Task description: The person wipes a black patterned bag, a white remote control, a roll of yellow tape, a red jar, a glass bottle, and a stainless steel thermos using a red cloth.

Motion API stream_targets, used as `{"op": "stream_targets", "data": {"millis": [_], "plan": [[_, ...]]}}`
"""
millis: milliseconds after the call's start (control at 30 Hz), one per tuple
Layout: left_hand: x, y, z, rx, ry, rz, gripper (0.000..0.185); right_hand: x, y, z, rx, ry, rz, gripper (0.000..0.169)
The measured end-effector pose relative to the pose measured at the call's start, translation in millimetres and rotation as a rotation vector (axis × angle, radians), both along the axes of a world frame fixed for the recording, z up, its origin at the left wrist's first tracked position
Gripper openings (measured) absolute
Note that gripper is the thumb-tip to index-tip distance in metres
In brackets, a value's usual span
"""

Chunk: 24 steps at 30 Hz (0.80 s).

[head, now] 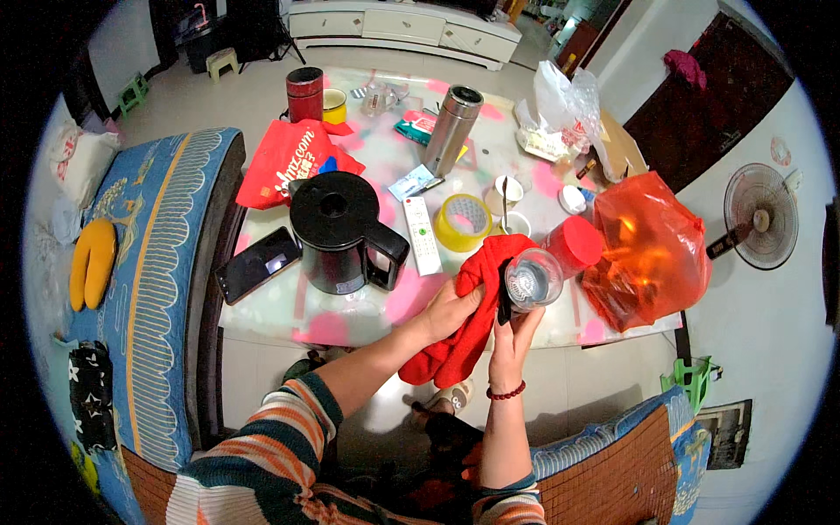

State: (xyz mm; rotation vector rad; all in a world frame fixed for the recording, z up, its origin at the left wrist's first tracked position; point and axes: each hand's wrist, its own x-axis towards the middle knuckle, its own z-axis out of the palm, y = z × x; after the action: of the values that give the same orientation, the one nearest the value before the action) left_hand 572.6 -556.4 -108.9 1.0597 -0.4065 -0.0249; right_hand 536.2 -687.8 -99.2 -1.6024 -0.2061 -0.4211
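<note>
A red cloth (446, 357) is bunched in my left hand (453, 310) and hangs down past the table's front edge. My right hand (515, 331) grips a clear glass cup (535, 279) with a dark strap or band at its left side. The cloth lies against the cup's left side, and the cup is tilted so its round end faces up. Just behind the cup is a red canister (572, 244). A roll of yellow tape (463, 223) and a white remote control (422, 237) lie beyond my left hand.
A black electric kettle (338, 230) and a smartphone (258, 264) are at the left. A steel thermos (453, 131) and a white cup (504, 195) with a spoon stand farther back. An orange-red plastic bag (646, 256) sits at the right, below a fan (760, 216). A red bag (289, 161) lies behind the kettle.
</note>
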Motion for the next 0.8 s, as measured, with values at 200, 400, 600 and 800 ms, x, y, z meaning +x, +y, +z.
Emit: {"op": "stream_targets", "data": {"millis": [200,400,600,800], "plan": [[6,4,-3,-0.047,0.034,-0.088,0.045,-5,0,8,-0.083,0.057,-0.013,0.059],[5,4,10,0.031,-0.052,-0.061,0.063,-1,17,-5,-0.134,-0.006,-0.308,0.062],[8,3,7,-0.03,-0.046,-0.067,0.062,-5,9,0,-0.231,-0.015,-0.259,0.058],[8,2,5,0.049,-0.007,-0.022,0.044,6,-7,-5,-0.225,0.056,-0.142,0.051]]}}
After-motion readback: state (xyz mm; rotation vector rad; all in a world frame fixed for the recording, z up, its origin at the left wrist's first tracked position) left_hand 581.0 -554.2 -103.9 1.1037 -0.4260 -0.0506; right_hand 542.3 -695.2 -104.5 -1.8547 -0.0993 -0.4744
